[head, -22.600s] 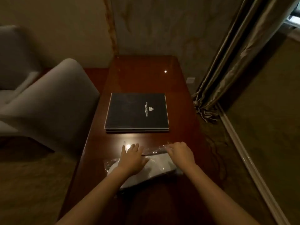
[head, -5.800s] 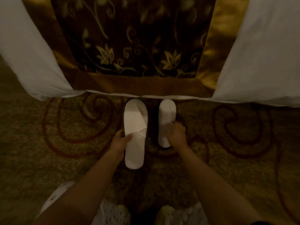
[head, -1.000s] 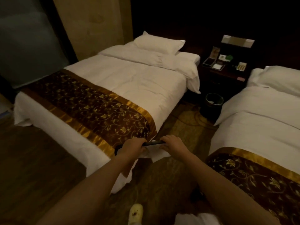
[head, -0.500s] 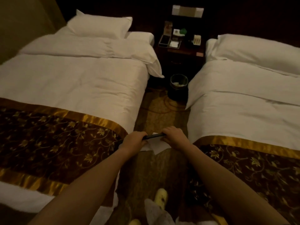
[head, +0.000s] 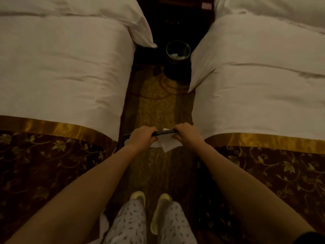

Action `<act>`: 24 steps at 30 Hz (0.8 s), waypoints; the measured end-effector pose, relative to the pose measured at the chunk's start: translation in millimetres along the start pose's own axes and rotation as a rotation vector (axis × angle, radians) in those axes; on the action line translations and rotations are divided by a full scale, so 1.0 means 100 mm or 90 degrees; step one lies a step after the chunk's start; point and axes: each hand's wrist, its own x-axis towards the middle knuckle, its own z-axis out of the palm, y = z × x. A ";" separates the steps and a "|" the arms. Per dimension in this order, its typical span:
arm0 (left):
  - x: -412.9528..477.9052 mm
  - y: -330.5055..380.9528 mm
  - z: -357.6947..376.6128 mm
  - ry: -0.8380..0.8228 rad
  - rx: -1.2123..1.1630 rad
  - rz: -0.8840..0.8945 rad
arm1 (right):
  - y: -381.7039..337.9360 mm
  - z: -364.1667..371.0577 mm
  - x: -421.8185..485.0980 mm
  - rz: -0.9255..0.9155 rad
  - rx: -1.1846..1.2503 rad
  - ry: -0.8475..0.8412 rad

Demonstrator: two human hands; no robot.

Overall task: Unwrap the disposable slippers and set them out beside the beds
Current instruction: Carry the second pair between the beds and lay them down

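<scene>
I stand in the aisle between two beds. My left hand (head: 142,137) and my right hand (head: 187,134) each grip one end of a thin dark flat object (head: 164,132), held level at waist height. A white sheet, paper or wrapper (head: 166,144), hangs under it, pinched by my fingers. No white slippers are clearly visible. A small pale shape by my left wrist is too dim to identify.
The left bed (head: 61,67) and right bed (head: 263,85) have white covers and brown-gold runners. A dark round bin (head: 178,52) stands at the aisle's far end, before a dark nightstand (head: 175,7). My feet in yellow shoes (head: 156,205) are on patterned carpet (head: 158,106).
The view has swung from the left bed to straight down the aisle and tilted lower. My hands keep the same grip on the dark object and white sheet.
</scene>
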 end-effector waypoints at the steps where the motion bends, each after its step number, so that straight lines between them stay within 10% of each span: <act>1: 0.13 -0.08 0.14 -0.005 0.000 0.001 | 0.09 0.16 0.09 0.010 -0.001 0.000; 19: 2.39 -1.80 3.40 -0.141 0.069 0.086 | 1.75 3.54 1.98 0.029 -0.076 -0.076; 24: 2.56 -1.92 3.77 -0.157 -0.215 -0.023 | 1.91 3.75 2.29 0.001 -0.174 -0.004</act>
